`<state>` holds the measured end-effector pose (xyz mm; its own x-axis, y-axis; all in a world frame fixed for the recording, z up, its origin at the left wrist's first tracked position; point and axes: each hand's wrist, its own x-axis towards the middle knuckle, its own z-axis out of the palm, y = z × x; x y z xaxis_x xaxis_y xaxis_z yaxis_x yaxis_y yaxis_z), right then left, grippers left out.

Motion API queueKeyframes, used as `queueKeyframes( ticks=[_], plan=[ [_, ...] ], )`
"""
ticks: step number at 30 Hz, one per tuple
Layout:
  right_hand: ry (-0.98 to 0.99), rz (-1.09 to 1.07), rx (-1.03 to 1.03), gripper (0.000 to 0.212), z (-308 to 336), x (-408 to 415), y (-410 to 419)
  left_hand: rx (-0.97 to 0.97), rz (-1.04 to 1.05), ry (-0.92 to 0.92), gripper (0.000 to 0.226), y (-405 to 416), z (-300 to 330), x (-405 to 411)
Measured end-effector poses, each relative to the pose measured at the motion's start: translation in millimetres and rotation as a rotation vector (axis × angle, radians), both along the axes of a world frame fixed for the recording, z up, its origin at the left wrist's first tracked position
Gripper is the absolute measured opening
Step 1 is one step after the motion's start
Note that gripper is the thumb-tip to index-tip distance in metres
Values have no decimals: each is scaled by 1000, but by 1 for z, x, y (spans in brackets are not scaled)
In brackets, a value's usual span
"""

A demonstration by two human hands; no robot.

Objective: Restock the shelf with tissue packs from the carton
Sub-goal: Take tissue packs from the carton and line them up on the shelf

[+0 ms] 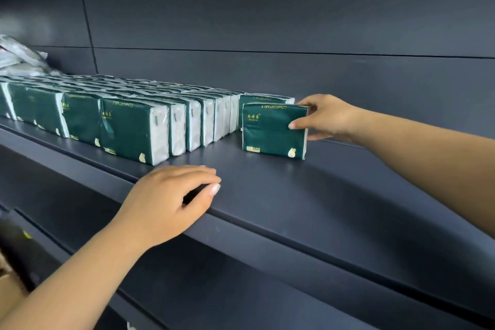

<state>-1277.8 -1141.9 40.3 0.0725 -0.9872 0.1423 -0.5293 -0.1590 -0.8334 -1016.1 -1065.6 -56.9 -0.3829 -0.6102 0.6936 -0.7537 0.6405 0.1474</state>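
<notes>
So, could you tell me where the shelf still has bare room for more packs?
Bare shelf runs right of the held pack and in front of it, beside the left hand. A gap separates that pack from the row, which crowds the left.

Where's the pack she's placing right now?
In the head view, the tissue pack stands upright on the shelf, right of the stocked rows, gripped by the right hand.

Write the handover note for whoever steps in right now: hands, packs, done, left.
Right hand grips a green pack standing on the shelf, at the right end of the rows, one pack behind it.
Left hand rests on the shelf's front edge, holding nothing.
Done: several rows filled on the left.
Left: release this pack, then fill the bare right part from the carton, seen at the lower left corner.
</notes>
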Motion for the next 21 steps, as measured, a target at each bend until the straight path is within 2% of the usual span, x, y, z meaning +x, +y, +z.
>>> queueKeyframes(
  ticks=[4,7,11,14,21],
  plan=[
    [222,-211,-108,42,-4,12,-25,-62,-6,5,42,-1,-5,0],
    [334,-316,-177,23,-5,27,-36,-106,2,40,38,-4,-7,0],
    [285,-383,-192,28,-9,45,-47,-155,1,79,36,-5,-7,-2],
    [228,-437,-191,50,-12,54,-53,-163,-4,98,36,-3,-7,-4],
    [147,-543,-180,52,-19,62,-64,-171,3,90,37,-6,-11,-3]
  ],
)
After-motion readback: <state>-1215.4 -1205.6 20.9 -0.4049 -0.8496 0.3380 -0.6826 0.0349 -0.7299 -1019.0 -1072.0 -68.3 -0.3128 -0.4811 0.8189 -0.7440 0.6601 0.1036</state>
